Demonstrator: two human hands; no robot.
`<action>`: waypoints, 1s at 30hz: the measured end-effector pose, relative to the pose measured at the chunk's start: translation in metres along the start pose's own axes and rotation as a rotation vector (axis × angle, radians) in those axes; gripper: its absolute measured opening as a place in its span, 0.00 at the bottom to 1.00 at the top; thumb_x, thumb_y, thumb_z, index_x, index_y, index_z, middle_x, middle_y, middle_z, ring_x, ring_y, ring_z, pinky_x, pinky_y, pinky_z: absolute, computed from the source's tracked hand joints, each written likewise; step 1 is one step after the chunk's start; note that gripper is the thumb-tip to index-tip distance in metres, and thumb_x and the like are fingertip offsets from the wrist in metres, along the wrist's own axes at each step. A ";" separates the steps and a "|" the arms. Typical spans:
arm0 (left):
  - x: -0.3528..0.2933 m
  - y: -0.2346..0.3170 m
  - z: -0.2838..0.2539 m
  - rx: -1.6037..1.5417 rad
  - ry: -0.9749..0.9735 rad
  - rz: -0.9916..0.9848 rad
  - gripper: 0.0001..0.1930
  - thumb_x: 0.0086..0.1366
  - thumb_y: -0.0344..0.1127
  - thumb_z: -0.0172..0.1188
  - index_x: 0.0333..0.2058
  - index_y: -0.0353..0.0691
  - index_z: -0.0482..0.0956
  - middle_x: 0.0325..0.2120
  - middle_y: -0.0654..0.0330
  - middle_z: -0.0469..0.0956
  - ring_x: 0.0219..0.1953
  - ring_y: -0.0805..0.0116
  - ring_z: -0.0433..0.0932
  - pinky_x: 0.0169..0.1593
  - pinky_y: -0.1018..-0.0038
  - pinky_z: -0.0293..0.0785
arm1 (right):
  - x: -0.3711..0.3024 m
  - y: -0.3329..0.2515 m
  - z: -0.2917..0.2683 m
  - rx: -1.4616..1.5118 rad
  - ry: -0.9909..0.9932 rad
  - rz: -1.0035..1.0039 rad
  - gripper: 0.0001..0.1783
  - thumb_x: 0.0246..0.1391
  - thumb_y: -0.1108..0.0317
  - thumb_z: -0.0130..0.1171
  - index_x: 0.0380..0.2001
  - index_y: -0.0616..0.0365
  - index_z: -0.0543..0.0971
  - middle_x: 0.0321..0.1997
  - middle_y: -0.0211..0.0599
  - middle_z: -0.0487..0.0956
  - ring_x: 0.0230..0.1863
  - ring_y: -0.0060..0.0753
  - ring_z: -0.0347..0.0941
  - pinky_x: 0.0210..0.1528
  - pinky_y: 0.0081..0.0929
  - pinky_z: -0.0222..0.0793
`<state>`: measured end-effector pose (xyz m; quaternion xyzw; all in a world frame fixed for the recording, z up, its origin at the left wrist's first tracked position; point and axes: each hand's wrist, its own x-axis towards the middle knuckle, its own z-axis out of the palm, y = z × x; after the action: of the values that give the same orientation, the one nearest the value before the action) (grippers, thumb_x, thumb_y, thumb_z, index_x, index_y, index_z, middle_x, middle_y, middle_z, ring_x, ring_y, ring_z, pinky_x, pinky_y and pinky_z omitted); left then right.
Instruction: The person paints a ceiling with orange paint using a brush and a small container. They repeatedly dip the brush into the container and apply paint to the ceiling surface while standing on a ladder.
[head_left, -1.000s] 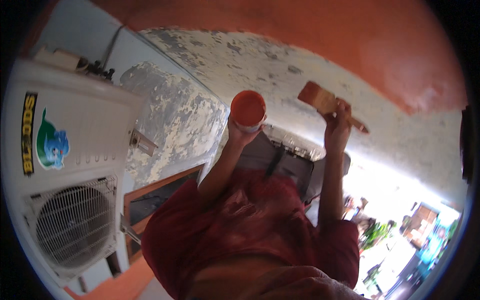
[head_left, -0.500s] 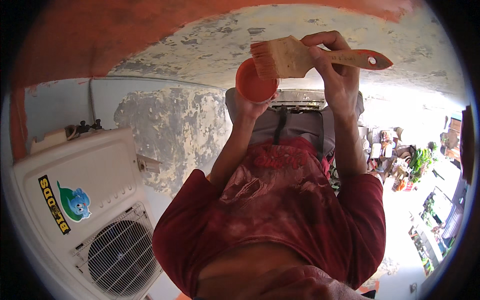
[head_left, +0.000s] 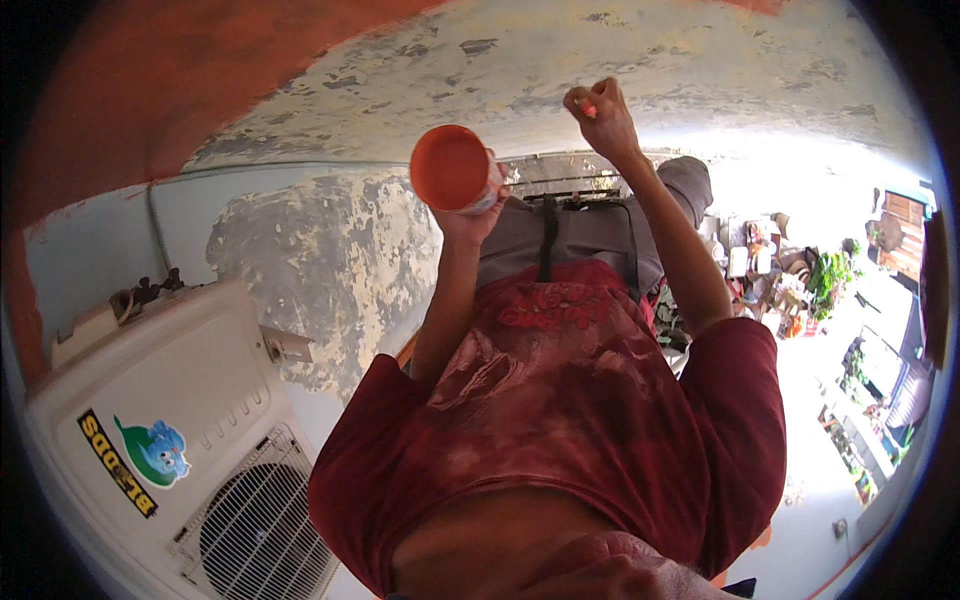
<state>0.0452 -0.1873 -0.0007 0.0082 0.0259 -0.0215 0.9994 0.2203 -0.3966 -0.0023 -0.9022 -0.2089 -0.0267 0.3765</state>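
My left hand point(head_left: 478, 222) is wrapped round a small cup point(head_left: 448, 140), its mouth turned up toward me. Inside lies orange-red paint point(head_left: 455, 182). My right hand point(head_left: 612, 122) is closed round a paintbrush point(head_left: 589, 107), of which only the orange-tipped handle end shows. The bristles are hidden behind the fist. Beyond both hands runs a wall, with a patchy grey and cream stretch point(head_left: 500, 65) in front of the right fist. Orange-red paint point(head_left: 190, 75) covers its left part.
On the left stands a white outdoor air-conditioner unit point(head_left: 170, 400) with a fan grille and a sticker. A peeling wall patch point(head_left: 320, 260) lies behind it. Below on the right are potted plants point(head_left: 828, 280) and piled household items point(head_left: 765, 250) in bright light.
My right hand has turned and moved left toward the wall, so the brush now points away from me. The cup has shifted left and slightly down, apart from the brush.
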 end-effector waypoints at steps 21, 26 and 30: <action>-0.001 0.074 -0.012 0.047 0.032 0.038 0.27 0.64 0.47 0.60 0.59 0.45 0.70 0.55 0.53 0.67 0.54 0.52 0.65 0.44 0.62 0.73 | -0.113 0.081 0.113 0.026 -0.616 0.431 0.14 0.61 0.53 0.48 0.45 0.41 0.77 0.41 0.49 0.81 0.45 0.59 0.78 0.46 0.51 0.73; 0.014 0.068 -0.006 0.066 0.023 -0.040 0.27 0.63 0.46 0.62 0.59 0.45 0.69 0.54 0.54 0.66 0.54 0.54 0.65 0.44 0.62 0.73 | -0.113 0.038 0.083 -0.079 -0.542 0.404 0.11 0.57 0.60 0.54 0.43 0.40 0.78 0.35 0.49 0.82 0.38 0.59 0.79 0.42 0.52 0.73; 0.028 0.054 -0.014 0.075 0.050 -0.095 0.27 0.63 0.44 0.62 0.59 0.45 0.69 0.54 0.54 0.66 0.54 0.56 0.66 0.44 0.62 0.74 | -0.116 0.042 0.090 -0.181 -0.468 0.289 0.19 0.51 0.63 0.55 0.49 0.44 0.75 0.28 0.47 0.81 0.31 0.52 0.81 0.36 0.49 0.73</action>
<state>0.0752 -0.1345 -0.0154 0.0450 0.0504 -0.0696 0.9953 0.1209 -0.4023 -0.1181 -0.9341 -0.1563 0.2176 0.2358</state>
